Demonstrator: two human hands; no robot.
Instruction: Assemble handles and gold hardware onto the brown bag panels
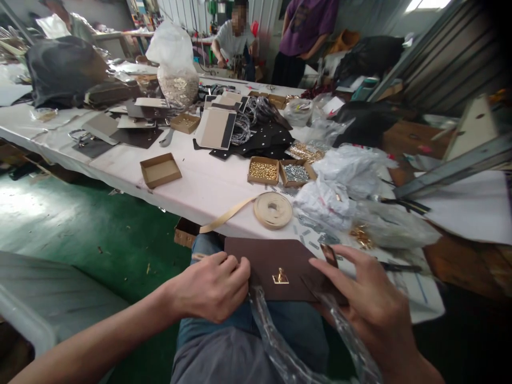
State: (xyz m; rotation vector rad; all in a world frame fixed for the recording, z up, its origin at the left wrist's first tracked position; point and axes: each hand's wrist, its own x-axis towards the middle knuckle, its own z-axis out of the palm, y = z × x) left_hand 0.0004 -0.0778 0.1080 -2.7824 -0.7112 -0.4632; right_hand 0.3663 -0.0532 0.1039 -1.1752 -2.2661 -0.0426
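Note:
A dark brown bag panel (264, 258) lies across my lap, with a gold metal clasp (280, 277) fixed near its middle. Handles wrapped in clear plastic (266, 322) hang from the panel toward me. My left hand (218, 285) is closed at the panel's left edge, its fingertips curled out of sight. At the panel's right side, my right hand (368, 293) pinches a small shiny metal plate (329, 255) between thumb and forefinger. Its other fingers are partly hidden behind the panel and handle.
On the table stand boxes of gold (263, 170) and silver fittings (296, 173), a tape roll (273, 210) and a cardboard tray (160, 170). Plastic bags (332, 202) crowd the right. A grey bin (60, 304) is at left. Several people are beyond the table.

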